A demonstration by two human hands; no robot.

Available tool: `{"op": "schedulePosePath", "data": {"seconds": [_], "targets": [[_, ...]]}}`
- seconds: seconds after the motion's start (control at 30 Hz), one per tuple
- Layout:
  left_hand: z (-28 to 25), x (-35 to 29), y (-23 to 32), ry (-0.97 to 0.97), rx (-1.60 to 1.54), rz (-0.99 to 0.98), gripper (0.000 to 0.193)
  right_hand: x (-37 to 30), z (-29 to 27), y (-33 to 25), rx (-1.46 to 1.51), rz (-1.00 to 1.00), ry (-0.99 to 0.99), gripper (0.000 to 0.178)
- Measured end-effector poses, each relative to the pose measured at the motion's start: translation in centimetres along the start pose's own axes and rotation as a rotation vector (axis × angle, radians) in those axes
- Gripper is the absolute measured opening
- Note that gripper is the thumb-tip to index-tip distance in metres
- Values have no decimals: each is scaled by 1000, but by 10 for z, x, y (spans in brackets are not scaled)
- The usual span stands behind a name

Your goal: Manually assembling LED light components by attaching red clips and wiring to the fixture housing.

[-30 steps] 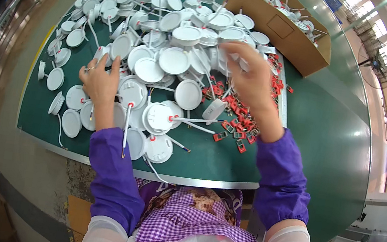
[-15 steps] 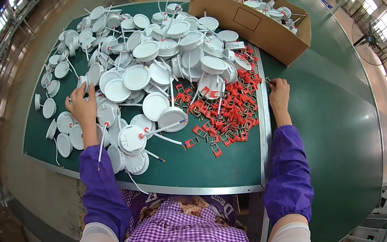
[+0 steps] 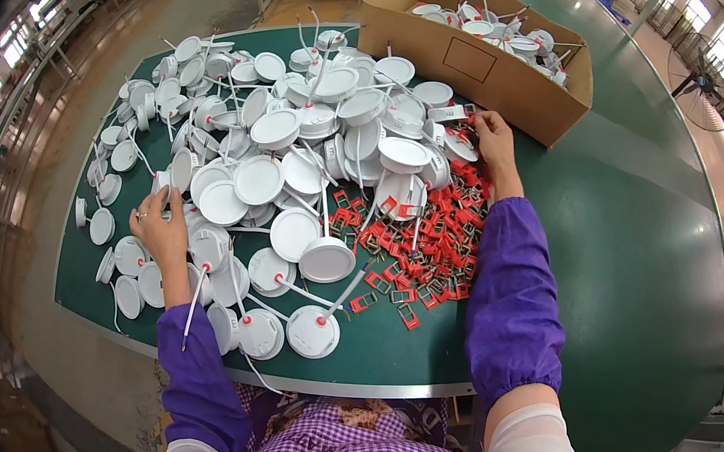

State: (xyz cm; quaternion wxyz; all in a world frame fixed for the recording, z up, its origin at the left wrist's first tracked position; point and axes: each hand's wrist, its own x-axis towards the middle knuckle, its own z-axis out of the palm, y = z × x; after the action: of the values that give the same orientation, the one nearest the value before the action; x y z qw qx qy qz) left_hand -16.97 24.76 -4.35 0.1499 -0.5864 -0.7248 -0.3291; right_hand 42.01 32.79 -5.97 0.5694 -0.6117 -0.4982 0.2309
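The left hand (image 3: pixel 162 234) has its fingers against a white lamp (image 3: pixel 162 182); the right hand (image 3: pixel 497 150) has its at the red clips' (image 3: pixel 458 212) far edge, on the counter (image 3: pixel 380 355). From here I can't tell whether either clamps anything.

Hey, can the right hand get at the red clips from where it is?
Likely yes: the right hand is beside the far end of the red clips, whose near part looks uncovered.

- Lamps (image 3: pixel 258 180) are looking smooth, matt, plastic.
- Clips (image 3: pixel 453 230) are showing plastic, metal.
- Box (image 3: pixel 513 90) is looking cardboard, matt.
- Right tabletop (image 3: pixel 624 228) is looking glossy.
- Sleeves (image 3: pixel 518 296) are showing wrinkled cloth.
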Motion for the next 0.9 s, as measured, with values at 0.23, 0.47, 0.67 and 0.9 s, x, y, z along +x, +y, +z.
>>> {"op": "schedulePosePath", "data": {"seconds": [0.23,0.47,0.67,0.9], "targets": [[1,3,4,44,46,-92,36,-17,55,-18,-29,-18,123,21],[10,1,-2,18,0,-83,38,-43,102,-52,-53,7,150,21],[19,4,4,136,22,-65,32,-46,114,-49,-79,-181,185,19],[14,4,-5,336,-81,-176,22,-52,78,-71,-331,-143,-97,23]]}}
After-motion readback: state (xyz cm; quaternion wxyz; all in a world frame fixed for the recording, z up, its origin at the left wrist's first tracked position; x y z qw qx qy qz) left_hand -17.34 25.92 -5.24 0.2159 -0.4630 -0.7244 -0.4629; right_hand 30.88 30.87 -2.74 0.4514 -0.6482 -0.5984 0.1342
